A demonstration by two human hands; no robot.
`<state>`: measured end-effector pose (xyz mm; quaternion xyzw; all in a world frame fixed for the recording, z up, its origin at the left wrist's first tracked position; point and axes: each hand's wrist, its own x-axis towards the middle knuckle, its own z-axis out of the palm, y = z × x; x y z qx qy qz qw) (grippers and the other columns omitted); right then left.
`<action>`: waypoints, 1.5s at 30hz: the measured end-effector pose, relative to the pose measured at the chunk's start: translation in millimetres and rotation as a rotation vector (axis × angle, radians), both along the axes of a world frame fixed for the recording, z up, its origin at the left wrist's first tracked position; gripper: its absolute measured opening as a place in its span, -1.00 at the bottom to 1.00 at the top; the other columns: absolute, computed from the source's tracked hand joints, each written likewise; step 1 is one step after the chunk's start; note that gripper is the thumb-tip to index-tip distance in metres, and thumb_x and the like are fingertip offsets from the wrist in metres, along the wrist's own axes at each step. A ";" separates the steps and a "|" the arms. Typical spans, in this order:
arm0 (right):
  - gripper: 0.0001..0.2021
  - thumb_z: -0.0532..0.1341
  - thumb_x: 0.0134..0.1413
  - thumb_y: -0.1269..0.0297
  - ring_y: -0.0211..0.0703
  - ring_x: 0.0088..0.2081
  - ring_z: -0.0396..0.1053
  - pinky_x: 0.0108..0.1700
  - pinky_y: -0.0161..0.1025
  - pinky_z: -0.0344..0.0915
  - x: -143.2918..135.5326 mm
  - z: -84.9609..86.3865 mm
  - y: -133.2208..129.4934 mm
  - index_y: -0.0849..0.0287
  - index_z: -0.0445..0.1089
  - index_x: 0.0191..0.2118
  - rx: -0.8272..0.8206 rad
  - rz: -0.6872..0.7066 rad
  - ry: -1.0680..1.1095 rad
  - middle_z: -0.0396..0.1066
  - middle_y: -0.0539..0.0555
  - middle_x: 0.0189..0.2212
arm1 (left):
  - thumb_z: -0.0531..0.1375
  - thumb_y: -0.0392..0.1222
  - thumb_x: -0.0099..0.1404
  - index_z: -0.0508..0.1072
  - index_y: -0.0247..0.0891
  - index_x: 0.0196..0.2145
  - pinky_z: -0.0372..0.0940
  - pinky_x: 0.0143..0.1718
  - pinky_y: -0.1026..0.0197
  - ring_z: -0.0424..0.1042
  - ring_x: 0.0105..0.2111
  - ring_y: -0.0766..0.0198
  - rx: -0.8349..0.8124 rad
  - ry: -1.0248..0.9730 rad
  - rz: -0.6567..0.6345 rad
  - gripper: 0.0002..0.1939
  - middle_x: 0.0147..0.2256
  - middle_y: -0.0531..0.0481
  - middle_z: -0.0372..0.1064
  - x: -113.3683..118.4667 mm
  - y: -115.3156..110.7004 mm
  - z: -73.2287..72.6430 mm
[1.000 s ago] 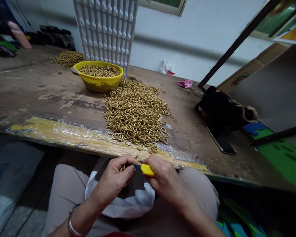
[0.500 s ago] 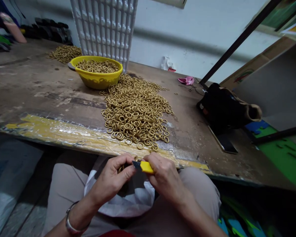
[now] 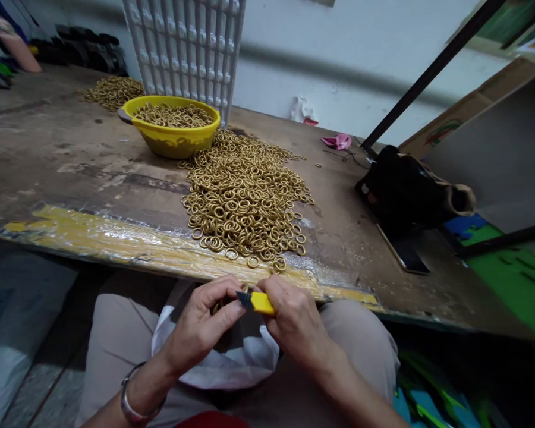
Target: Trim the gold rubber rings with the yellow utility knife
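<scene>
My right hand (image 3: 294, 321) is closed round a yellow utility knife (image 3: 263, 303), its dark blade pointing left to the fingertips of my left hand (image 3: 207, 321). Brass-coloured rings show in the curled fingers of my left hand, and one ring (image 3: 246, 288) sits at the blade between both hands. Under them, a white bag (image 3: 236, 368) lies open on my lap. Just beyond the hands, a large pile of rings (image 3: 245, 196) spreads over the brown table (image 3: 339, 238).
A yellow basin (image 3: 176, 139) full of rings stands behind the pile, with a smaller ring heap (image 3: 111, 92) at its left. At the right lie a black bundle (image 3: 405, 190), a phone (image 3: 403, 252) and a pink cloth (image 3: 337, 141). Yellow tape (image 3: 116, 238) covers the table's front edge.
The view has shifted very slightly. The knife and its blade have moved a little to the left against my left fingertips; both hands keep their hold.
</scene>
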<state>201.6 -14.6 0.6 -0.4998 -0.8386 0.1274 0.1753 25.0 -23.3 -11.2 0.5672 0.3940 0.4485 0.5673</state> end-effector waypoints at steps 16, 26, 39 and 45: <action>-0.85 0.06 0.01 0.55 -0.20 -0.42 0.31 -0.38 -0.32 0.10 -4.5 -5.9 -1.9 0.18 0.29 -0.36 -0.044 0.012 -0.021 0.38 0.06 -0.43 | 0.12 -0.23 0.27 0.33 -0.25 -0.53 0.11 -0.34 0.23 0.20 -0.40 0.23 0.082 0.036 0.021 -0.79 -0.47 -0.01 0.19 -5.1 -2.3 6.1; -0.78 0.07 -0.06 0.59 -0.19 -0.37 0.32 -0.38 -0.32 0.08 15.9 -4.8 26.7 0.15 0.33 -0.33 0.025 -0.120 -0.116 0.38 0.05 -0.39 | 0.09 -0.08 0.29 0.16 -0.28 -0.68 -0.03 -0.60 0.29 0.07 -0.61 0.39 -0.242 -0.387 -0.083 -0.57 -0.60 0.04 0.10 -0.8 -20.4 10.8; -0.87 0.13 -0.04 0.41 -0.33 -0.56 0.14 -0.50 -0.35 0.02 -17.8 0.2 52.8 0.19 0.24 -0.55 -0.442 -0.110 0.265 0.21 -0.05 -0.60 | 0.21 -0.06 0.20 0.37 -0.33 -0.35 -0.08 -0.78 0.45 0.17 -0.70 0.48 -0.472 -0.265 0.154 -0.75 -0.48 -0.04 0.41 -2.7 -7.6 -30.6; -0.78 0.24 -0.10 0.20 -0.45 -0.70 -0.06 -0.67 -0.42 -0.11 -28.7 3.6 30.1 0.17 0.18 -0.46 -1.141 -0.175 1.047 0.14 -0.15 -0.66 | 0.26 -0.22 0.16 0.33 -0.23 -0.18 0.27 -0.54 0.38 0.37 -0.48 0.35 -0.207 -0.131 0.297 -0.72 -0.38 0.02 0.43 9.9 -5.9 -26.0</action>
